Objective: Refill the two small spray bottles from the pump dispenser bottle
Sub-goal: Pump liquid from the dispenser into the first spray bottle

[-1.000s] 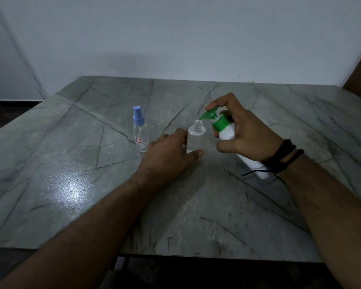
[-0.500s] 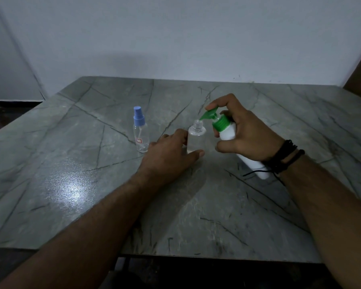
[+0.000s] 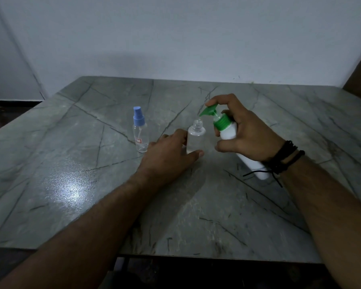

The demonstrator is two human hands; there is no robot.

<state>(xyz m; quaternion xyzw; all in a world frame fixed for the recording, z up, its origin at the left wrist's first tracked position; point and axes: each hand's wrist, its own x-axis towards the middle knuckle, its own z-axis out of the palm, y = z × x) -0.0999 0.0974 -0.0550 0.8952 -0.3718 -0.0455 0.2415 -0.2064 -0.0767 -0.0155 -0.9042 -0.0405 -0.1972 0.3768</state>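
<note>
Just right of frame centre, our right hand (image 3: pixel 246 134) is wrapped round the white pump dispenser bottle (image 3: pixel 229 130), tilted w/ its base toward lower right, forefinger on top of the green pump head (image 3: pixel 209 111). Vs. half a sec ago the head sits higher off the green collar; a bit of pale stem shows now, so we read it as the pump springing back up betw. strokes. Spout tip hangs right over the open neck of the uncapped spray bottle (image 3: pixel 196 138), which stands upright on the grey marble table (image 3: pixel 71 184). Our left hand (image 3: pixel 171 153) steadies that bottle, thumb in front of its base and fingers behind it; neither it nor the bottle has shifted. Liquid level: can't tell, clear on clear in dim light. Meaning: prob. mid-fill on bottle one, more strokes likely needed.

Count:
- pump dispenser: 1
- small spray bottles: 2, one uncapped at centre, one w/ a blue spray cap (image 3: pixel 138 117) on, left of centre, apart from our hand
- loose spray cap for the open bottle: 0 in view
- hands: 2, both gripping
- black cord bracelets (image 3: pixel 283 155) on right wrist: several, exact no. unclear
</note>
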